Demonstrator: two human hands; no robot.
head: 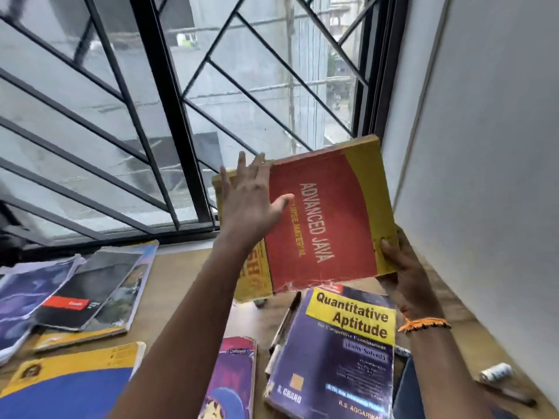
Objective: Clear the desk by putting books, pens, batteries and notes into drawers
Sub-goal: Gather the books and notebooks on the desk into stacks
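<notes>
Bright diffuse daylight from the far window (181, 101), no hard shadows. Right wall (484, 146) evenly lit, slightly washed out. Motion blur throughout, worst at the left and near edges. Wide-angle distortion bends the window bars (163, 116). Desk (169, 285) soft, low contrast.

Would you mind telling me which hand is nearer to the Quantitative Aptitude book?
Right. The right hand grips the Advanced Java book's lower corner just above the Quantitative Aptitude book; the left hand is higher, on its far edge.
</notes>
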